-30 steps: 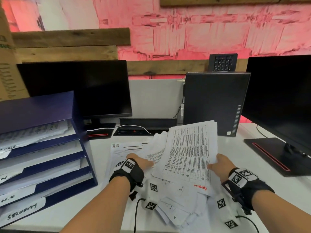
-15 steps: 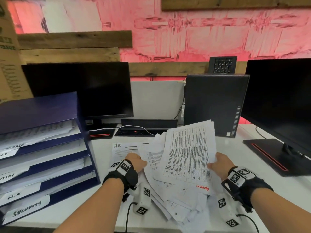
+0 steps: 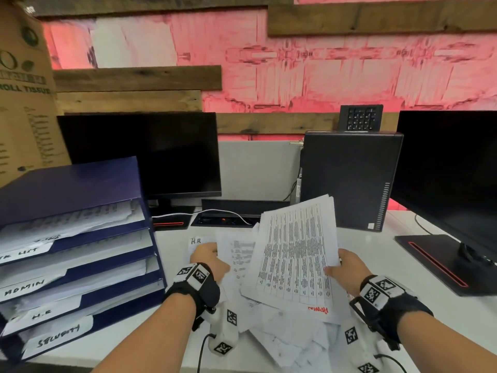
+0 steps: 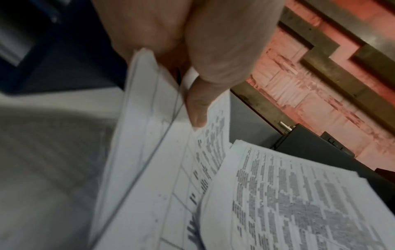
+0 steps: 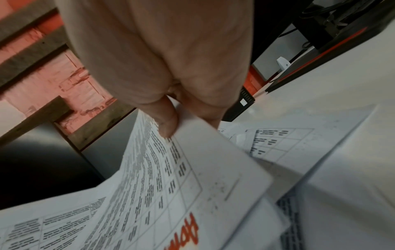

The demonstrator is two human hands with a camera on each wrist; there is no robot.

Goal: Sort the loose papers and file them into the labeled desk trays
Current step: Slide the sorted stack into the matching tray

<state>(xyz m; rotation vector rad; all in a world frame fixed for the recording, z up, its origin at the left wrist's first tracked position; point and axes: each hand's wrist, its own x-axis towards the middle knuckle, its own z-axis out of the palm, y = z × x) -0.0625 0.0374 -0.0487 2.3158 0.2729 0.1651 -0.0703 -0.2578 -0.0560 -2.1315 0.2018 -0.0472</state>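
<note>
I'm pinching the white printed table sheet marked ADMIN in red (image 3: 295,254) with my right hand (image 3: 347,267), above the messy loose white paper pile (image 3: 282,332). My left hand (image 3: 208,261) is gripping a few white sheets (image 3: 236,254). I'm thinking slide it flat toward 9 o'clock into the navy stacked tray labelled ADMIN (image 3: 80,275).

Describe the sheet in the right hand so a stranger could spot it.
Start at the paper pile in front of the dark computer tower. The right hand pinches the sheet raised over it. It alone bears a dense table and red handwriting at its near edge.
</note>
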